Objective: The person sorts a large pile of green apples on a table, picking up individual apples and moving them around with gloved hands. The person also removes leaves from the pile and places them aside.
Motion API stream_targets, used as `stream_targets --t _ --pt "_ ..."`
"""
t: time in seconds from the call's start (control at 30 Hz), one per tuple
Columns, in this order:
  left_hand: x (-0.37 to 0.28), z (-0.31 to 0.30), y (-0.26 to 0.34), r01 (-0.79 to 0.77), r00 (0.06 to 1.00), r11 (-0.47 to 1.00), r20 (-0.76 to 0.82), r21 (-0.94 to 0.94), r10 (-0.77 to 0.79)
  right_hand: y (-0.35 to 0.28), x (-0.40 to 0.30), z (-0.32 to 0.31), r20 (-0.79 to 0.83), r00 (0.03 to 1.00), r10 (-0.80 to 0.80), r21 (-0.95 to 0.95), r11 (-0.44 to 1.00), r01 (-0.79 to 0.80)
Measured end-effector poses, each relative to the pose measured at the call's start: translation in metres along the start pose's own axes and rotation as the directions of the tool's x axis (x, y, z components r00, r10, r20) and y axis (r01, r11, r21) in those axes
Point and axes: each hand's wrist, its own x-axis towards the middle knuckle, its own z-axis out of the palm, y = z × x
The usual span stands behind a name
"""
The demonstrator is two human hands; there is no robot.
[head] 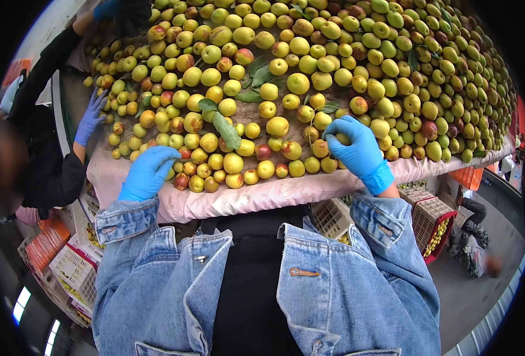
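A broad heap of green-yellow jujubes (277,127), some blotched reddish brown, covers the table before me. My left hand (149,171), in a blue glove, is at the near left edge of the fruit. Its fingertips are close to a reddish jujube and a thin twig; whether they grip anything is unclear. My right hand (355,149), also gloved in blue, curls around a green jujube (343,139), partly hidden by the fingers. By its fingertips a thin, bare stem (312,116) arcs over the fruit. Green leaves (227,130) lie between my hands.
Pink cloth (244,201) covers the table's padded near edge. At left, another person's purple-gloved hand (91,116) reaches the fruit. Plastic crates of fruit stand below, at right (424,209) and left (73,271). Another person (471,236) is low on the right.
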Motion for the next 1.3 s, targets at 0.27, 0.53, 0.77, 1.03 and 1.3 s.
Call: stream_targets --t 0.27,0.53,0.77,1.03,1.3 --pt "0.016 0.052 0.041 -0.187 0.962 0.955 -0.155 0.23 0.226 -0.007 0.008 0.04 0.159 0.986 -0.042 -0.623 0.771 0.133" --pt "0.053 0.06 0.055 -0.258 0.966 0.938 0.048 0.231 0.253 -0.013 0.007 0.03 0.152 0.988 -0.014 -0.593 0.799 0.103" --pt "-0.002 0.047 0.055 -0.084 0.993 0.875 -0.109 -0.476 0.037 -0.026 0.004 0.029 0.112 0.992 -0.052 -0.474 0.875 0.099" --pt "-0.008 0.027 0.065 -0.068 0.993 0.997 -0.1 0.024 0.07 -0.04 0.017 0.049 0.248 0.966 -0.067 -0.508 0.84 0.189" --pt "-0.003 0.027 0.064 -0.075 0.98 0.997 -0.188 -0.015 0.071 -0.094 0.148 0.029 -0.056 0.882 -0.467 -0.521 0.768 0.373"
